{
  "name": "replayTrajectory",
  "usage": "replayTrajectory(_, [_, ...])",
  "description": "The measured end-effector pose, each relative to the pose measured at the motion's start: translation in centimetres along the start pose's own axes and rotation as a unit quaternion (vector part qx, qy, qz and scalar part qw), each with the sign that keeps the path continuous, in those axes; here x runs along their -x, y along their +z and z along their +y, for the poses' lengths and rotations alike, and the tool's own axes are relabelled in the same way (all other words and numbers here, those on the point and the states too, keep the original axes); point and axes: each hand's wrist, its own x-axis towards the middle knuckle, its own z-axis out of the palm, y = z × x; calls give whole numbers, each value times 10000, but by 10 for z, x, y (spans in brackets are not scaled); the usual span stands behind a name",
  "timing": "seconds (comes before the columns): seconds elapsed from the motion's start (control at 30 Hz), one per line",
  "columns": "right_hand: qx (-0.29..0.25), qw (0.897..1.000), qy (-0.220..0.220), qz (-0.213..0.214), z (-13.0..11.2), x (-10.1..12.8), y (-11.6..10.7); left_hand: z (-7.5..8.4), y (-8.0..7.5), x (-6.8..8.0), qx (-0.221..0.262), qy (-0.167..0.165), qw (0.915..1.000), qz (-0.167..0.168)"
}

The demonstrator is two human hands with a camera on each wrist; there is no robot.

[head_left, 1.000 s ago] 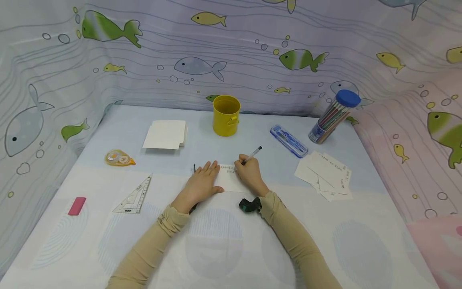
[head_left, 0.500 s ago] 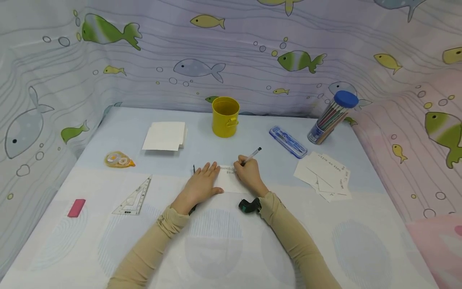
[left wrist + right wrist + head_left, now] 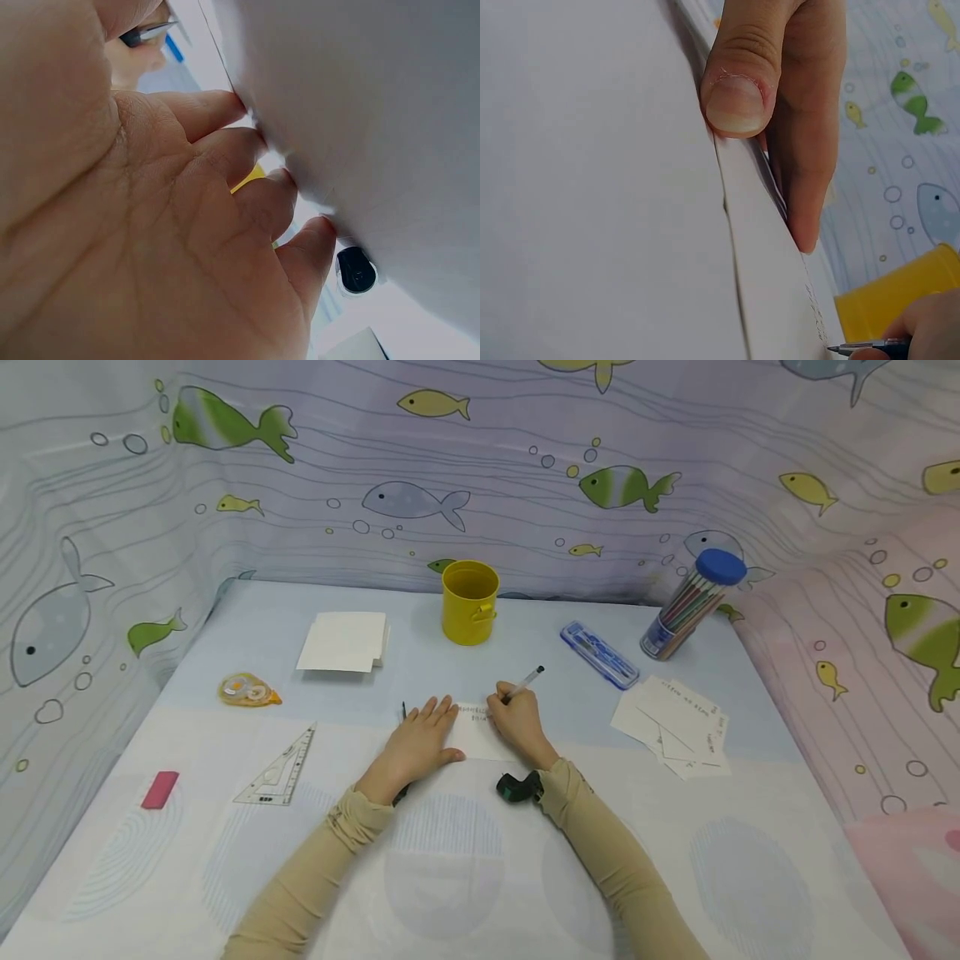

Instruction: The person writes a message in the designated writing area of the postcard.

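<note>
So the right hand (image 3: 517, 720) has its fingers (image 3: 498, 703) curled round a pen (image 3: 522, 682), tip down on a small white card (image 3: 480, 737) that already has some handwriting on it. The left hand (image 3: 418, 739) lies flat on the card's left edge, fingers (image 3: 438, 708) straight and pressing it onto the surface (image 3: 465, 877). The card sits about mid-surface. Further out: a yellow cup (image 3: 469, 601) at the far side, a blank card stack (image 3: 343, 641) far left, a pile of written cards (image 3: 675, 724) to the right, a blue case (image 3: 599, 653) and a tube of coloured pens (image 3: 693, 602) far right. Set square (image 3: 279, 767), eraser (image 3: 160, 789) and correction tape (image 3: 247, 689) are off left.
</note>
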Motion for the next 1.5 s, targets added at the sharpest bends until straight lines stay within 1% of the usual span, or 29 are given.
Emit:
replayTrajectory(0.27, [63,9999,76,-43,1,-1,0,0,-2,-1,-37,15,10000,-18])
replayTrajectory(0.53, [-200,9998,35,16,2,1,-1,2,-2,0,11,2,10000,-69])
replayTrajectory(0.87, [56,10000,72,-36,-1,0,-2,1,-2,-1,12,9,10000,-15])
replayTrajectory(1.13, [-143,9999,73,-37,0,1,-1,2,-2,0,-20,-12,10000,-28])
replayTrajectory(1.3, [-22,10000,16,-19,1,0,0,2,-3,0,4,-9,10000,9])
replayTrajectory(1.5, [-70,10000,39,39,2,-1,1,2,-4,1,22,-3,10000,-36])
